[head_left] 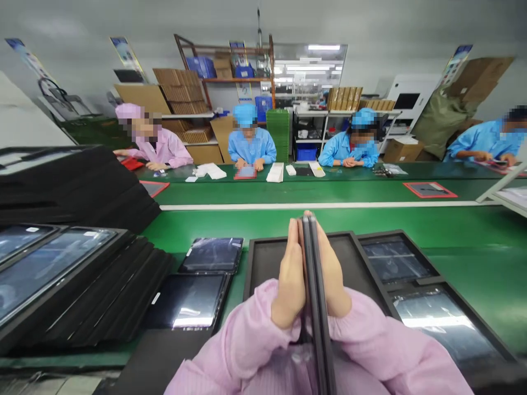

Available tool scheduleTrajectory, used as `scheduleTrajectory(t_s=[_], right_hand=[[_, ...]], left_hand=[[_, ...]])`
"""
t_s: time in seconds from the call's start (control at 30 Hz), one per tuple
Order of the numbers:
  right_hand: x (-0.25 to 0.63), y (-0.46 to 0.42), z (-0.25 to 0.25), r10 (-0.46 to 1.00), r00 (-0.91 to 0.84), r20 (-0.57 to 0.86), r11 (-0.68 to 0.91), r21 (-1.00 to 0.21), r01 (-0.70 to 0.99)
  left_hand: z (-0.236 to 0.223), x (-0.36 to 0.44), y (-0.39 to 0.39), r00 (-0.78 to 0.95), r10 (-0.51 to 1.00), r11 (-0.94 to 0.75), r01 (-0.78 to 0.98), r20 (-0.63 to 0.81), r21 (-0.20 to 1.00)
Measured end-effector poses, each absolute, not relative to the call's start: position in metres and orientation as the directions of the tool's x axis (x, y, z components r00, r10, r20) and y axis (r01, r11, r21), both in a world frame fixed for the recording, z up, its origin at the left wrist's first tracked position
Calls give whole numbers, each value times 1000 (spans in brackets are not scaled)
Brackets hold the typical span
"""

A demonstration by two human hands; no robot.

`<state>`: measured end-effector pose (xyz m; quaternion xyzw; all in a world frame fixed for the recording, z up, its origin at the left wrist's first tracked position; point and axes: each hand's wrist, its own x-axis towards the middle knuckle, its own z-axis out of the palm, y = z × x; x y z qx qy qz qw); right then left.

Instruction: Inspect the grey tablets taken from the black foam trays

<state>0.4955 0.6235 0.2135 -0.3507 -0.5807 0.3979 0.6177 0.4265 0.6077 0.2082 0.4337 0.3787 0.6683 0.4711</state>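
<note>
Two thin black flat panels [316, 296] stand on edge, face to face, seen almost edge-on in front of my chest. My left hand [291, 277] presses flat on their left side, and my right hand [332, 269] presses on their right side. Their faces are hidden, so I cannot tell their exact kind. Beneath and behind them lies a black tray [269, 258]. Left of it, dark glossy screen panels, one farther back [214, 255] and one nearer [187, 302], lie flat. On the right, a black tray [430, 280] holds two glossy screen panels.
Stacked black trays [82, 296] fill the left side, more black trays [69, 186] piled behind. A white rail [370, 204] crosses the green worktop [197, 216]. Several co-workers sit opposite. A red-framed pad [430, 190] lies at the far right.
</note>
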Motion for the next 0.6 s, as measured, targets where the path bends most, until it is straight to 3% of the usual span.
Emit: scheduleTrajectory(t_s=[0.1, 0.2, 0.33, 0.43, 0.5, 0.6], right_hand=[[492, 631, 214, 984, 46, 174, 178, -978, -109], [487, 634, 209, 993, 88, -77, -55, -971, -231], [485, 630, 205, 976, 87, -200, -169, -946, -275], [488, 626, 199, 982, 71, -174, -152, -958, -241], [492, 622, 191, 994, 92, -60, -43, -983, -179], [500, 615, 176, 913, 53, 404, 405, -914, -8]], left_hand=[[210, 431, 618, -148, 989, -46, -469, -27, 882], [212, 434, 620, -133, 964, 118, -564, -231, 817], [217, 436, 615, -171, 899, 246, -566, -404, 787], [219, 435, 613, -193, 890, 255, -542, -414, 801], [215, 434, 612, -189, 892, 245, -560, -410, 792], [201, 435, 610, -129, 895, 261, -627, -428, 734]])
